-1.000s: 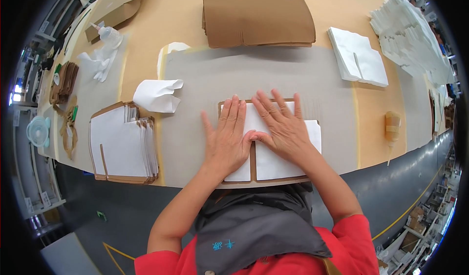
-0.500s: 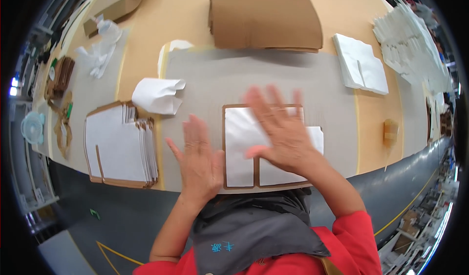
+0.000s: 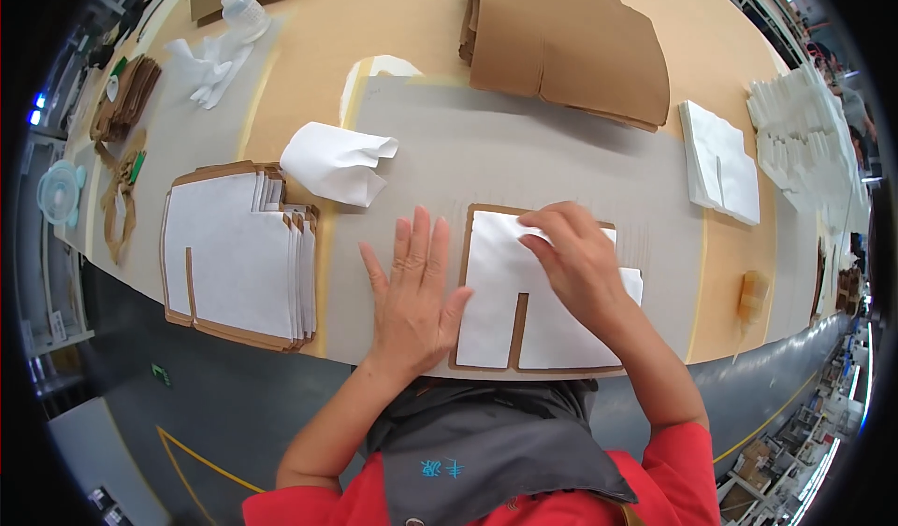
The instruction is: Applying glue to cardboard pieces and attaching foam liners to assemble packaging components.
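Directly under the right hand (image 3: 582, 257) – grip unclear – lies the white sheet (image 3: 494, 288), beside the spread left hand (image 3: 412, 313).

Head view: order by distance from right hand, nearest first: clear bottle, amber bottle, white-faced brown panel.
1. White-faced brown panel: directly under the right hand.
2. Amber bottle: off to the right.
3. Clear bottle: far upper left.

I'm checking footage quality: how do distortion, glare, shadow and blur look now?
Head view: the table bows at its front edge, corners go black; head view: glare on the floor at right, soft shadow along the brown stack; head view: left hand and right hand fairly sharp.
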The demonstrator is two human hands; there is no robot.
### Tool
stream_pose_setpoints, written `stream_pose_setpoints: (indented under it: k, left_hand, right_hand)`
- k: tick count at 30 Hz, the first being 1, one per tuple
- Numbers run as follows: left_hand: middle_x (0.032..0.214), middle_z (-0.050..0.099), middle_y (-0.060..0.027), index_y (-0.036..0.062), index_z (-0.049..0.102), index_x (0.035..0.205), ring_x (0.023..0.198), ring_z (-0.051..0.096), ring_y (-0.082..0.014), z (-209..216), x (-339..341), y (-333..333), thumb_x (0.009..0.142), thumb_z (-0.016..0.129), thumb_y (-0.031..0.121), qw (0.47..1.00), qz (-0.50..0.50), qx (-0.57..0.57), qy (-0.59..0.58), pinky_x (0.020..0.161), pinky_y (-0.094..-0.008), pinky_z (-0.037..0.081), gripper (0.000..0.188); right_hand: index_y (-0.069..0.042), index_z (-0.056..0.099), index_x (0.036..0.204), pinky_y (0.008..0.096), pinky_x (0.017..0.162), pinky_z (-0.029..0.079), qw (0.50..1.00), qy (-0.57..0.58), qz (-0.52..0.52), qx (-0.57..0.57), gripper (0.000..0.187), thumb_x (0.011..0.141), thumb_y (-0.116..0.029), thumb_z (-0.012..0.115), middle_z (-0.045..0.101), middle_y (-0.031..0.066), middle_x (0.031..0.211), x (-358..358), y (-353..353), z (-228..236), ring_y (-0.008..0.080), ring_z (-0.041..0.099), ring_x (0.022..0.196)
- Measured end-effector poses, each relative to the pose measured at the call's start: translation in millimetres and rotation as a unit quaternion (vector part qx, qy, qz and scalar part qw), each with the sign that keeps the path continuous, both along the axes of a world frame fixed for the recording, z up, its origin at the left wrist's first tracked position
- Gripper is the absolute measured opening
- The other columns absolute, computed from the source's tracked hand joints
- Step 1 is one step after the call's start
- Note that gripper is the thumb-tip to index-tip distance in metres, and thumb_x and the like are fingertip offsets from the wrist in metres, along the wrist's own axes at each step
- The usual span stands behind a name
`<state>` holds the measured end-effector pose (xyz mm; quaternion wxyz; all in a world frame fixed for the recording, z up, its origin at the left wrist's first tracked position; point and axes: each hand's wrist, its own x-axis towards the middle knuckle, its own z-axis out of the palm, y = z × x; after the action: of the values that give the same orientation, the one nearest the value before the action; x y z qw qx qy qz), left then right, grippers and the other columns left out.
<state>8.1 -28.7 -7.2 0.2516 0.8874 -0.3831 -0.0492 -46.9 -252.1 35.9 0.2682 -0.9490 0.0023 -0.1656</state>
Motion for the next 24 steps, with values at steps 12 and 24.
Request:
stream_pose_setpoints:
  k: [12, 24]
  left_hand:
    - [0.165, 0.019, -0.0242, 0.0065, 0.041, 0.153, 0.155, 0.009, -0.04, -4, 10, 2, 0.102, 0.053, 0.04, 0.996, 0.048, -0.065, 0.036, 0.118, -0.0669, 0.006, 0.062]
    - [0.163, 0.021, -0.0273, 0.0078, 0.048, 0.149, 0.154, 0.012, -0.044, 2, 11, 1, 0.101, 0.054, 0.041, 0.997, 0.036, -0.048, 0.045, 0.116, -0.0691, 0.01, 0.058]
  right_hand:
    - [-0.001, 0.058, 0.088, 0.0359, 0.065, 0.051, 0.977, 0.075, 0.11, -0.164, 0.015, 0.078, 0.003, 0.069, 0.054, 0.0104, 0.084, 32, 1, -24, 0.0261, 0.057, 0.075]
    - [-0.001, 0.06, 0.089, 0.0328, 0.061, 0.051, 0.972, -0.018, 0.149, -0.181, 0.02, 0.074, 0.005, 0.072, 0.057, 0.0089, 0.084, 34, -8, -32, 0.0227, 0.058, 0.073]
